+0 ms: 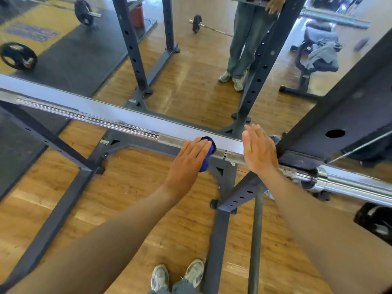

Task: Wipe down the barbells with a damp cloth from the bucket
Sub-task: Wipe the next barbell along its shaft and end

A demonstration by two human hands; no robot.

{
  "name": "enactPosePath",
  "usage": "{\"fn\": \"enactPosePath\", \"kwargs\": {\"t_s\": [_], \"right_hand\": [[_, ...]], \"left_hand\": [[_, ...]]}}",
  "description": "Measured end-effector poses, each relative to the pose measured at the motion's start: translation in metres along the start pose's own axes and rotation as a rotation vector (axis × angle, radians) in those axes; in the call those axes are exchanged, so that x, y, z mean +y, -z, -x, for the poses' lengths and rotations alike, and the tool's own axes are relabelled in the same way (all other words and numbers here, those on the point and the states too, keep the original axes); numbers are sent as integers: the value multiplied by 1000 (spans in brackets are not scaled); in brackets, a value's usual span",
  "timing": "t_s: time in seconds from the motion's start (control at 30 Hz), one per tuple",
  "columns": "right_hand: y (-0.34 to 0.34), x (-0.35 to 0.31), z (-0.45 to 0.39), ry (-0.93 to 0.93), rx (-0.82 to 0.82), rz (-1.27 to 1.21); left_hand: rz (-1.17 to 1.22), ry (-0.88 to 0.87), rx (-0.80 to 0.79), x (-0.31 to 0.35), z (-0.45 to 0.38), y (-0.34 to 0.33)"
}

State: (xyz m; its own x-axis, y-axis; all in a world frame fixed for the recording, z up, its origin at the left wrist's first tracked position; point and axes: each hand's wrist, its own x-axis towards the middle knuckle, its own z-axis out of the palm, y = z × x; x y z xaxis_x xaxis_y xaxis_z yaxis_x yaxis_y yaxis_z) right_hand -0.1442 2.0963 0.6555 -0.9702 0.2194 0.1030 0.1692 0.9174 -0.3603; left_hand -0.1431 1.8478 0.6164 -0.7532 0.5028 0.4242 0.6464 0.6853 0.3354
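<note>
A chrome barbell lies across a dark squat rack, running from the far left down to its thick sleeve at the right. My left hand lies flat with straight fingers on a blue cloth, pressing it against the knurled part of the bar. To its right, my right hand rests open on the bar next to the rack upright. No bucket is in view.
A wall mirror right behind the bar reflects the rack, my legs, a bench with a grey cloth and loaded barbells on the floor. Rack base beams cross the wooden floor by my feet.
</note>
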Motion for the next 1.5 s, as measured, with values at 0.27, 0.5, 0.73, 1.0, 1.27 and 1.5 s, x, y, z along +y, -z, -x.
{"fn": "enactPosePath", "kwargs": {"t_s": [0.27,0.5,0.73,1.0,1.27,1.5], "right_hand": [[1,-2,0,-41,-77,-24],[7,-9,1,-65,-169,-15],[6,-8,2,-106,-169,-4],[7,-12,3,-122,-153,-3],[7,-12,3,-133,-116,17],[6,-11,5,-123,-100,31]], "left_hand": [[-105,-168,-52,63,-5,-22],[-80,-3,-10,11,10,6],[-39,-75,-132,45,-4,-9],[-21,-109,-168,35,-11,4],[-63,-177,-305,30,-34,-1],[21,-264,-357,17,-39,8]]}}
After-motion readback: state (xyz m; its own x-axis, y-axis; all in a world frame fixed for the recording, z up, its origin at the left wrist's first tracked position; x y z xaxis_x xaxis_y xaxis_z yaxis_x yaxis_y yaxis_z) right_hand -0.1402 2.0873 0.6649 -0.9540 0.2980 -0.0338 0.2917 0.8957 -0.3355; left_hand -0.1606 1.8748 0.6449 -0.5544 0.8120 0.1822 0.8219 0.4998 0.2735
